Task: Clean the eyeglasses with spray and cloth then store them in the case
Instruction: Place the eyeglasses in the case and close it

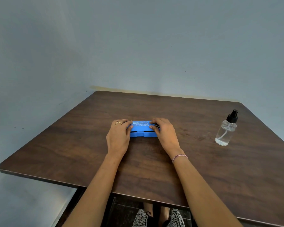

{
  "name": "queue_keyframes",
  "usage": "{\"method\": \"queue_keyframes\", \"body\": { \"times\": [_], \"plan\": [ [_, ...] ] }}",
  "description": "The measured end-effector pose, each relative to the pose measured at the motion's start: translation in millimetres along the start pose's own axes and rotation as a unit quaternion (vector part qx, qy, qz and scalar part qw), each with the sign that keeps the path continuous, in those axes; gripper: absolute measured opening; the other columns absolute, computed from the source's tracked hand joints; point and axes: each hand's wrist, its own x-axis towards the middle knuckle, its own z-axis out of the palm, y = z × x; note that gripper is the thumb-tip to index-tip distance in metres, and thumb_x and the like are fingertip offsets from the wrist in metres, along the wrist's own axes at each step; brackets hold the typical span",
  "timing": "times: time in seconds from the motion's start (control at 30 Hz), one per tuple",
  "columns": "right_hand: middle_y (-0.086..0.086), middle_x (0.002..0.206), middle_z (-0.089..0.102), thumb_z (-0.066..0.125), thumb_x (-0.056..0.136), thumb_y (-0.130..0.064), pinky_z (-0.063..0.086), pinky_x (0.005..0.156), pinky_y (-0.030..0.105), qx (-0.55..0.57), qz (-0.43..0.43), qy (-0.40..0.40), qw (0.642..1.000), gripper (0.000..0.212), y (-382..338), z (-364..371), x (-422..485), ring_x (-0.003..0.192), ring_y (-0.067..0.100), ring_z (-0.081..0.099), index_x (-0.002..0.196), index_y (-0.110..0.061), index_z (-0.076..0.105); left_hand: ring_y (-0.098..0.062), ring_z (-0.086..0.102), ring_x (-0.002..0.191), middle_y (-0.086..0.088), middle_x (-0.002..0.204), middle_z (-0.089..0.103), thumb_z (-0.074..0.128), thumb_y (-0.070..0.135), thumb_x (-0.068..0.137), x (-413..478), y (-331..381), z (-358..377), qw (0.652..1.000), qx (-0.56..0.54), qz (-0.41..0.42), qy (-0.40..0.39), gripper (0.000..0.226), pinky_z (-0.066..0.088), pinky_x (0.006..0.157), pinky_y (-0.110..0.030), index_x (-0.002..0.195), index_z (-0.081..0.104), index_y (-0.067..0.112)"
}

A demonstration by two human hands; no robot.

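Head view: blue case point(142, 131) lies flat mid-table point(154, 169), thin dark gap along its near edge; left hand point(119, 133) and right hand point(165, 132) grip its ends, fingers curled over the lid; spray bottle point(225, 130) upright at right, well apart

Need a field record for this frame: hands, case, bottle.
left hand: grips left end of blue case
right hand: grips right end of the case
case state: flat on table, lid down or nearly, dark gap along front edge
spray bottle: upright, far right, untouched, clear with black pump
not in view: eyeglasses, cloth
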Motion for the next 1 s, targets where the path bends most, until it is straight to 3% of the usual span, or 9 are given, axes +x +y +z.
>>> {"method": "queue_keyframes", "body": {
  "times": [0.13,0.23,0.3,0.43,0.6,0.73,1.0],
  "plan": [
    [0.005,0.135,0.052,0.066,0.086,-0.020,0.029,0.108,0.025,0.052,0.056,0.000,0.997,0.045,-0.3,1.0,1.6,0.129,0.018,0.043,0.129,-0.011,0.055,-0.015,0.033,0.135,0.002,0.136,0.052,0.057,0.030,0.091,2.8,-4.7,3.4,0.999,-0.036,-0.031,-0.018,0.032,0.042,0.099,-0.034,0.123,0.060,0.024],
    [0.008,0.146,0.041,0.067,0.085,-0.027,0.028,0.112,0.030,0.103,0.138,-0.030,0.985,0.066,-0.2,-1.2,2.0,0.135,0.020,0.037,0.141,-0.007,0.038,-0.020,0.015,0.145,-0.007,0.152,0.031,0.055,0.040,0.091,4.0,-7.9,5.6,0.993,-0.058,-0.085,-0.060,0.055,0.032,0.109,-0.041,0.140,0.042,0.017],
    [0.009,0.147,0.040,0.066,0.085,-0.031,0.032,0.109,0.031,0.120,0.179,-0.053,0.975,0.074,-0.5,-2.6,2.0,0.133,0.021,0.039,0.144,-0.006,0.031,-0.023,0.016,0.145,-0.011,0.153,0.029,0.052,0.046,0.091,4.3,-8.3,6.1,0.986,-0.065,-0.123,-0.091,0.068,0.027,0.113,-0.043,0.146,0.030,0.013],
    [0.010,0.143,0.044,0.064,0.086,-0.031,0.035,0.103,0.027,0.136,0.210,-0.065,0.966,0.074,-2.6,-5.4,2.0,0.128,0.020,0.045,0.146,-0.006,0.028,-0.029,0.036,0.136,-0.014,0.144,0.044,0.054,0.051,0.088,3.5,-7.4,5.0,0.977,-0.078,-0.172,-0.100,0.076,0.034,0.108,-0.048,0.147,0.025,0.013],
    [0.009,0.141,0.047,0.068,0.084,-0.028,0.037,0.104,0.030,0.163,0.226,-0.056,0.959,0.072,-3.0,-5.0,3.5,0.127,0.020,0.047,0.143,-0.007,0.033,-0.029,0.051,0.121,-0.011,0.132,0.055,0.059,0.049,0.085,4.4,-7.2,1.9,0.970,-0.112,-0.195,-0.096,0.071,0.039,0.104,-0.046,0.144,0.034,0.017],
    [0.010,0.137,0.051,0.074,0.079,-0.024,0.041,0.103,0.031,0.193,0.231,-0.050,0.952,0.072,1.6,-3.3,3.4,0.123,0.020,0.051,0.139,-0.007,0.040,-0.029,0.051,0.119,-0.008,0.127,0.058,0.063,0.049,0.083,4.7,-11.1,3.1,0.969,-0.115,-0.195,-0.101,0.067,0.045,0.094,-0.044,0.139,0.038,0.021],
    [0.009,0.136,0.051,0.073,0.079,-0.023,0.042,0.102,0.031,0.189,0.233,-0.056,0.952,0.070,2.2,-3.1,5.1,0.122,0.020,0.050,0.138,-0.007,0.040,-0.027,0.053,0.118,-0.006,0.129,0.057,0.066,0.049,0.080,7.2,-15.3,6.5,0.968,-0.119,-0.198,-0.102,0.067,0.046,0.093,-0.043,0.136,0.040,0.022]
  ]
}}
